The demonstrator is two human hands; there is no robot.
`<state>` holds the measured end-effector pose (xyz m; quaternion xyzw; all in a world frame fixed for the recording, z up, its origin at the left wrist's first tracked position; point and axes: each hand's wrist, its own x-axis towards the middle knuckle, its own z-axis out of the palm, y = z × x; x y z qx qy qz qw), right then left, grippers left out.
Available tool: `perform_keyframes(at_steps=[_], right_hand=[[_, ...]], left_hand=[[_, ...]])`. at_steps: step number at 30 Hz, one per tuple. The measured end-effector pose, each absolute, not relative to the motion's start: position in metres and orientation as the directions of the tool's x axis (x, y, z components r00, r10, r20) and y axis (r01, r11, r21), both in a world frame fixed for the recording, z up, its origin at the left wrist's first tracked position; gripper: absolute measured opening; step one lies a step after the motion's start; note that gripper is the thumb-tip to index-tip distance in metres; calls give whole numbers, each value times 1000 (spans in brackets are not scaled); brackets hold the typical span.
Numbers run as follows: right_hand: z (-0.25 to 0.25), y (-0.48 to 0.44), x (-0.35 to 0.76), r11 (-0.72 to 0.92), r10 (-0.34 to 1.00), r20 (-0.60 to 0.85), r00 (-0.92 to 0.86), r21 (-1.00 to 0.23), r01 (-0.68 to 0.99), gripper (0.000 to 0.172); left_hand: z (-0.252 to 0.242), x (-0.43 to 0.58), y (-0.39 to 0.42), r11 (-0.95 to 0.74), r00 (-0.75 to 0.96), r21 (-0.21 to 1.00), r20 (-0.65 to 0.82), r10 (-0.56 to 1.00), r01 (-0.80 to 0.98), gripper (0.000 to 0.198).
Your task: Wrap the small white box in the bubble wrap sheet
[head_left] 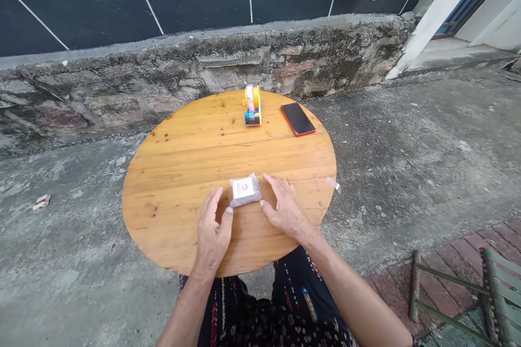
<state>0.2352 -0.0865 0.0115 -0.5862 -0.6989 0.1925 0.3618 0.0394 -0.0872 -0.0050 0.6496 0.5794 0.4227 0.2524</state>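
A small package (pixel 245 190) in clear wrapping, with a white label and a reddish print on its top, lies on the round wooden table (pixel 183 162). My left hand (pixel 212 230) is beside its left edge, thumb and fingers apart, holding nothing. On the other side, my right hand (pixel 287 209) has its thumb and fingers spread near the package's right edge and grips nothing. Further back stands a yellow and blue tape dispenser (pixel 253 105) with a roll of tape. To its right lies a phone (pixel 298 119) with a red edge.
A short strip of clear tape (pixel 332 183) hangs at the table's right edge. Beyond the table is a low stone wall (pixel 228 65). A green folding chair (pixel 502 293) stands at the lower right, and a crumpled pack (pixel 42 202) lies on the ground at left.
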Motion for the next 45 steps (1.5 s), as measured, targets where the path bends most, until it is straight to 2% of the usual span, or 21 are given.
perform_keyframes(at_steps=[3,10,15,21,31,38,45], right_hand=[[8,-82,234,271,955,274,-110,-664,697,67],[7,-76,231,326,938,312,-149,-655,681,60],[7,-76,231,333,935,324,-144,-661,672,55],[2,-78,235,306,945,309,-112,-702,643,57],[3,-76,231,344,930,333,-156,-640,687,40],[0,-79,234,334,932,341,-124,-677,656,45],[-1,-78,234,328,936,331,-122,-686,649,37]], left_hand=[[-1,38,-78,-179,40,859,183,982,479,54],[-4,39,-64,-171,132,947,140,981,270,59],[-7,41,-65,-201,111,931,175,978,305,55],[-8,36,-70,-186,75,934,171,982,304,52],[-6,41,-67,-288,128,814,259,957,505,39],[-2,37,-72,-252,108,827,229,967,503,39],[-5,39,-72,-278,124,830,250,960,484,36]])
